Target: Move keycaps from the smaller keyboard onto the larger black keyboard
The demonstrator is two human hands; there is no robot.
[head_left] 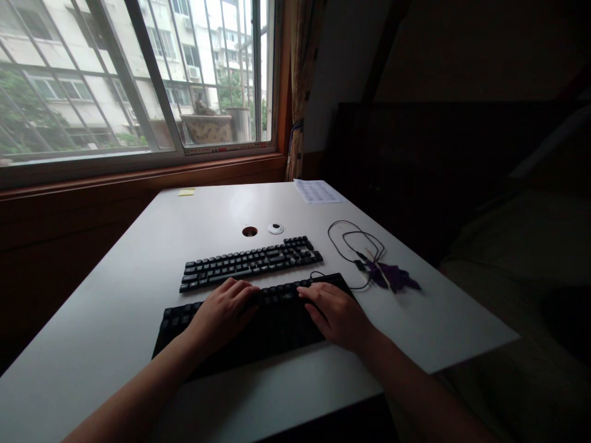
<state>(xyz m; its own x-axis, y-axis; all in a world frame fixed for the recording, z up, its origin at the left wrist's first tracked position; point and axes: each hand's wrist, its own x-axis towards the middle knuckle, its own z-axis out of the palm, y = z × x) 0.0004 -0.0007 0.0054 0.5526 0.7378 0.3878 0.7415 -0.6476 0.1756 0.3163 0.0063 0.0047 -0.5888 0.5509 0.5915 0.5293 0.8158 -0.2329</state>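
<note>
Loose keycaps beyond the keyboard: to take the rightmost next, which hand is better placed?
Probably the right hand: over the right side of the keyboard, nearer the rightmost keycaps than the left hand.

Daylight enters at upper left through a wide sliding window with a grey metal frame (154,74), edged in reddish-brown wood trim (231,165). Beyond the glass, thin metal bars (69,71) cross a pale multi-storey building (157,43), green foliage (28,117) and a yellow-and-brown patterned planter (205,130). A patterned beige fabric curtain (302,74), tied low, hangs beside a plain grey wall (344,55). The white, smooth tabletop (124,258) catches the light. At right, large dark furniture (406,160) sinks into shadow; the lower right is too dim to make out.
</note>
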